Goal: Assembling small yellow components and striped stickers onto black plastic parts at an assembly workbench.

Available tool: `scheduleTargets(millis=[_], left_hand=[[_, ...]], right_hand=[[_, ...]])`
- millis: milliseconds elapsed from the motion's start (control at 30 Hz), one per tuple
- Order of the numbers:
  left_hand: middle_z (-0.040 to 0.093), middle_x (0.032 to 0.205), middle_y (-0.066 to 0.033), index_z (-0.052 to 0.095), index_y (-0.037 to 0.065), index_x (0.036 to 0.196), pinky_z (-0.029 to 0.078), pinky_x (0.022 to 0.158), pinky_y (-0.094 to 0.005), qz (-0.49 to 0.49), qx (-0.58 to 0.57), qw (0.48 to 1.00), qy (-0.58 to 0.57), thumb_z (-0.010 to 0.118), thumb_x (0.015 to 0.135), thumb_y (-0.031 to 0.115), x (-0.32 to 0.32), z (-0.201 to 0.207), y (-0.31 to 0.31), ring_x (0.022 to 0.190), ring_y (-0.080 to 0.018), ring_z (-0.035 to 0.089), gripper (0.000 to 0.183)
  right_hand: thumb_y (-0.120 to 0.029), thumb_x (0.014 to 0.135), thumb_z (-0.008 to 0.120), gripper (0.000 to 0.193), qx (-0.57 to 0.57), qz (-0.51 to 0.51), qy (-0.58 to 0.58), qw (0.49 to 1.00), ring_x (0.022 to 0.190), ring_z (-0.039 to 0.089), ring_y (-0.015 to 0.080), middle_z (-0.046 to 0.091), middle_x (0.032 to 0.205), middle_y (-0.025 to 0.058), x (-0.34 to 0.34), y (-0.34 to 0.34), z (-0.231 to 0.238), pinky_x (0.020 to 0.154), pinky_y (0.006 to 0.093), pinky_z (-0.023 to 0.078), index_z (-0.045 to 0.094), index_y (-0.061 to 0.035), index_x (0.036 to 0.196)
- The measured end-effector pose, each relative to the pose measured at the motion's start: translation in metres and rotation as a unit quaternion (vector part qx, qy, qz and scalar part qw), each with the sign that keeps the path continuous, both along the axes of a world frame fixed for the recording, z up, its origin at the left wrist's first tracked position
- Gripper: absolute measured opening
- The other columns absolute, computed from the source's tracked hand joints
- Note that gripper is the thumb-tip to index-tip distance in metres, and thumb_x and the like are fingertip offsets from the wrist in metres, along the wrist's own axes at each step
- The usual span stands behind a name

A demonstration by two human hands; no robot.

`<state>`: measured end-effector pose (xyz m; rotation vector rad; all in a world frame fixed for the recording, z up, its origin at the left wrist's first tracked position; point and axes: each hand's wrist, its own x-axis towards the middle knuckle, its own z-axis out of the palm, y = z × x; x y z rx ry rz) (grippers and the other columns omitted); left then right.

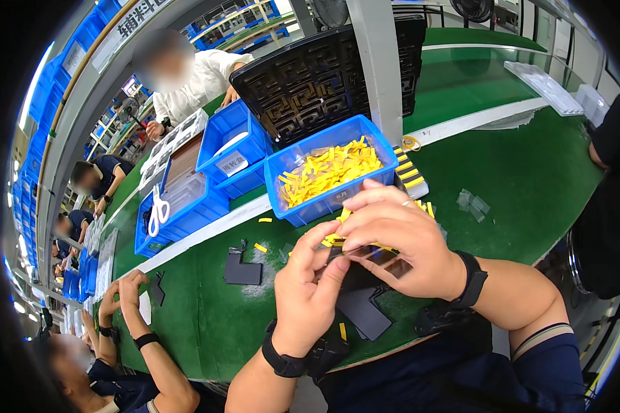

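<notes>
Both my hands meet over the green bench. My left hand [308,292] and my right hand [396,237] together pinch a thin dark flat part [365,256] with a clear film on it, and small yellow strips [334,239] poke out under my fingers. A blue bin [303,215] full of yellow strips [329,172] stands just beyond my hands. More flat black parts [362,313] lie under my wrists. Both wrists carry black bands.
A black L-shaped part [241,270] lies to the left. Further blue bins [222,141] stand behind, one holding white scissors [159,210]. A black patterned tray [317,76] leans on a grey post [382,69]. A co-worker's hands [120,296] work at lower left; other people sit further along the bench.
</notes>
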<state>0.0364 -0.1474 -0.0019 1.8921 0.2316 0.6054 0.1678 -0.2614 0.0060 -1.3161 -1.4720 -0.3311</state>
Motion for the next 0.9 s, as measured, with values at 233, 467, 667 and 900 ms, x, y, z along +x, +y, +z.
scheduleTargets(millis=[233, 467, 667, 900], left_hand=[[0.063, 0.102, -0.0148, 0.045, -0.004, 0.115, 0.047, 0.083, -0.0264, -0.055, -0.198, 0.976, -0.068, 0.049, 0.09, 0.0, 0.003, 0.0, 0.003, 0.095, -0.0162, 0.061, 0.025], [0.064, 0.1, -0.0122, 0.046, -0.004, 0.115, 0.046, 0.079, -0.0225, -0.005, -0.164, 0.985, -0.057, 0.053, 0.089, 0.002, 0.003, -0.002, -0.004, 0.091, -0.0116, 0.059, 0.027], [0.066, 0.095, -0.009, 0.049, -0.003, 0.113, 0.046, 0.073, -0.0205, 0.009, -0.165, 0.983, -0.075, 0.057, 0.088, 0.004, 0.004, -0.005, -0.006, 0.085, -0.0079, 0.059, 0.027], [0.067, 0.091, -0.0076, 0.051, -0.002, 0.112, 0.047, 0.068, -0.0201, 0.064, -0.016, 0.998, -0.026, 0.058, 0.087, 0.003, 0.003, -0.009, -0.008, 0.081, -0.0055, 0.058, 0.026]], right_hand=[[0.005, 0.065, 0.063, 0.015, -0.002, -0.05, 0.121, 0.991, 0.068, 0.055, 0.0258, 0.059, 0.07, 0.0075, 0.002, 0.004, -0.004, 0.075, 0.0375, 0.043, 0.057, -0.0032, 0.077], [0.004, 0.064, 0.064, 0.015, 0.023, -0.073, 0.059, 0.995, 0.067, 0.054, 0.0263, 0.056, 0.068, 0.0071, -0.002, 0.005, -0.005, 0.065, 0.0345, 0.043, 0.057, -0.004, 0.075], [0.002, 0.063, 0.065, 0.015, 0.016, -0.077, 0.061, 0.995, 0.067, 0.053, 0.0262, 0.056, 0.068, 0.0074, 0.0, 0.006, -0.007, 0.064, 0.0352, 0.042, 0.057, -0.004, 0.074], [-0.004, 0.064, 0.066, 0.013, 0.004, -0.073, 0.005, 0.997, 0.066, 0.052, 0.0261, 0.053, 0.066, 0.0069, -0.004, 0.006, -0.011, 0.064, 0.0361, 0.041, 0.055, -0.0055, 0.071]])
